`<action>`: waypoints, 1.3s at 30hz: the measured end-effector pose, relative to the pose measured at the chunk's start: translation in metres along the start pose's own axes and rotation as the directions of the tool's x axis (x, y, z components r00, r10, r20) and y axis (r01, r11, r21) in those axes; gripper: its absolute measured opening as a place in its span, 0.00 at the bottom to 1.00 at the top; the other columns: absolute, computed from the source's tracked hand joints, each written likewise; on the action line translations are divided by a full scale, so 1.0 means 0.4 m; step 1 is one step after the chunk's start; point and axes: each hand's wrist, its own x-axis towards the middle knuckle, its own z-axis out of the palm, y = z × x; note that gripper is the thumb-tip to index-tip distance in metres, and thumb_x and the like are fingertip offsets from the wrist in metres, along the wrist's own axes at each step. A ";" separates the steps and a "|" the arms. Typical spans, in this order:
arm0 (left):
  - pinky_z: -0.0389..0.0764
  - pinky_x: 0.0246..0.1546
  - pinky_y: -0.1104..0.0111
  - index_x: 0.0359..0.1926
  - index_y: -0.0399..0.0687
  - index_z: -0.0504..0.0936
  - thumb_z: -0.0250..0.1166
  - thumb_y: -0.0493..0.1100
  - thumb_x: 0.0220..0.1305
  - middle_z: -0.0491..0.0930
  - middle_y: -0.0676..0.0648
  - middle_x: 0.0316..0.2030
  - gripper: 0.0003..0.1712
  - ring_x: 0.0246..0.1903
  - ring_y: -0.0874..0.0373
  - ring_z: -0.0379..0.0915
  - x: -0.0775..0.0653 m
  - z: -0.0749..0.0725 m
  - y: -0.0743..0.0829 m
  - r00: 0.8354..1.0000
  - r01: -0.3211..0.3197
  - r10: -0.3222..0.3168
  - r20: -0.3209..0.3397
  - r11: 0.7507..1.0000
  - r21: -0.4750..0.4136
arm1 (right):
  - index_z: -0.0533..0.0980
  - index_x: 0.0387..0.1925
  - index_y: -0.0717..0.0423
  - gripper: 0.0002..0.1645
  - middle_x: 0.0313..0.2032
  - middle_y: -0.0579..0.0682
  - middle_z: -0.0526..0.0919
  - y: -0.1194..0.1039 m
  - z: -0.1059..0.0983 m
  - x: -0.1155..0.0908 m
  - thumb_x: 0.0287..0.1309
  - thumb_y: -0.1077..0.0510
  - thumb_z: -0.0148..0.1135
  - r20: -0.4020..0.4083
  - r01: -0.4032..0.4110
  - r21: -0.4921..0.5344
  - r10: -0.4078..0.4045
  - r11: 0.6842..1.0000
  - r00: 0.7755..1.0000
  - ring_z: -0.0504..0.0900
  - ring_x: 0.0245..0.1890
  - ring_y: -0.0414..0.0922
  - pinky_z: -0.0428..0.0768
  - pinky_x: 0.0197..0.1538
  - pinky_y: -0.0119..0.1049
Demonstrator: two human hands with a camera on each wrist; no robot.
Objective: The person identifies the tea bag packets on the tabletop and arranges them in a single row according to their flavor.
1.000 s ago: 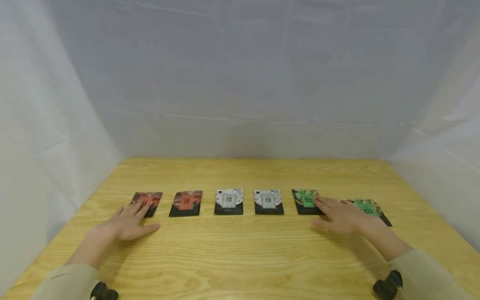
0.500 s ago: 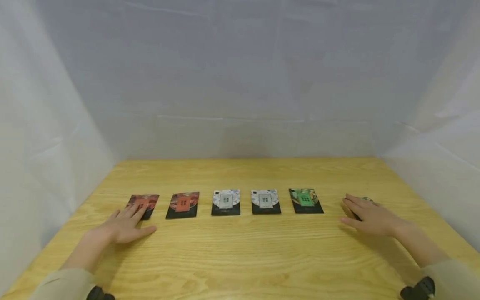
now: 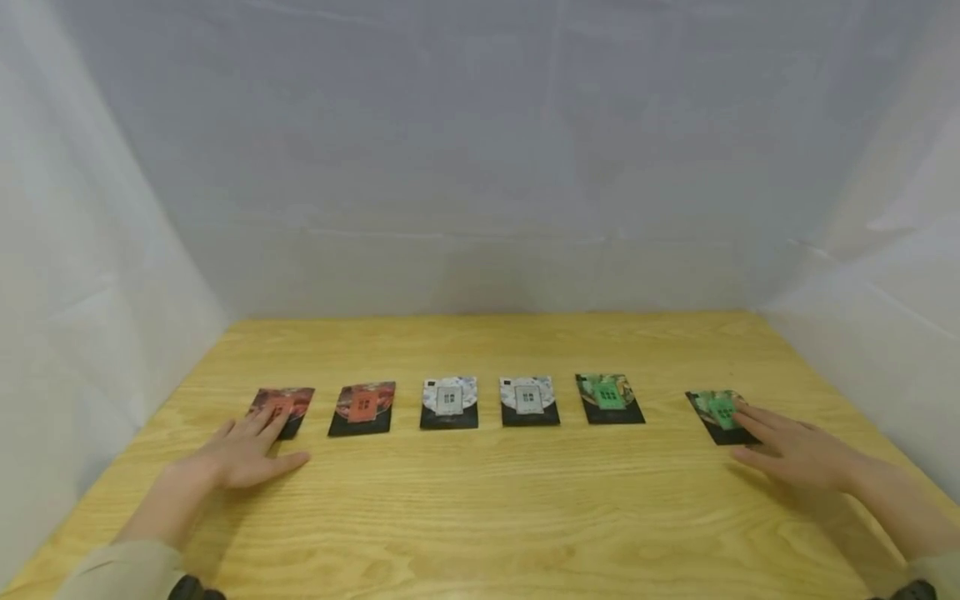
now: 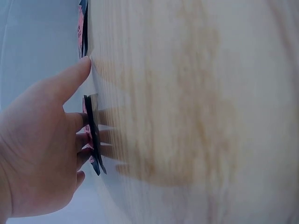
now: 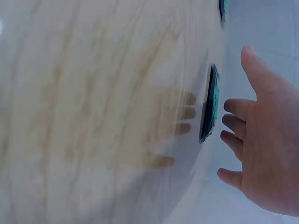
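My left hand (image 3: 243, 457) lies with fingers extended on the leftmost red-and-black packet (image 3: 298, 402), covering its near left part. In the left wrist view those fingertips touch the packet's printed face (image 4: 87, 122), and the thumb points toward the second red packet (image 4: 80, 32). On the far right, my right hand (image 3: 802, 450) is held with fingers spread at the right side of a green-and-black packet (image 3: 708, 407), which sits slightly turned. The right wrist view shows a gap between these fingers and the green packet (image 5: 211, 105). The right hand holds nothing.
Between the hands, a second red packet (image 3: 363, 408), two white-and-black packets (image 3: 450, 402) and another green packet (image 3: 609, 398) lie flat in a row. They rest on a wooden table (image 3: 480, 508). A pale sheet (image 3: 480, 167) hangs behind and along both sides.
My right hand has moved right, from the inner green packet over the outer one to its right side. The outer green packet has turned straighter. My left hand stays on its red packet.
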 end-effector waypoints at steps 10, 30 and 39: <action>0.38 0.58 0.34 0.66 0.23 0.51 0.50 0.69 0.61 0.42 0.20 0.64 0.55 0.62 0.24 0.38 0.001 -0.001 -0.006 1.000 0.002 -0.002 -0.006 1.000 -0.012 | 0.61 0.64 0.70 0.40 0.62 0.74 0.57 0.007 0.008 -0.015 0.65 0.42 0.49 0.058 -0.031 0.030 0.029 0.999 0.998 0.58 0.58 0.74 0.62 0.48 0.71; 0.35 0.58 0.34 0.66 0.23 0.50 0.50 0.69 0.61 0.41 0.20 0.64 0.55 0.63 0.24 0.36 0.000 0.001 -0.001 1.000 0.011 -0.011 0.009 0.999 -0.030 | 0.60 0.65 0.67 0.42 0.65 0.69 0.55 -0.054 0.007 0.047 0.65 0.38 0.46 0.073 0.007 -0.026 -0.005 1.000 0.997 0.56 0.63 0.69 0.55 0.55 0.71; 0.35 0.58 0.34 0.67 0.23 0.51 0.50 0.69 0.61 0.42 0.20 0.64 0.55 0.63 0.25 0.36 0.000 -0.001 -0.001 1.000 0.010 -0.010 0.005 1.000 -0.023 | 0.59 0.66 0.68 0.43 0.65 0.69 0.55 -0.066 0.010 0.068 0.65 0.37 0.46 0.083 -0.004 -0.028 0.007 1.000 0.997 0.55 0.63 0.69 0.54 0.55 0.71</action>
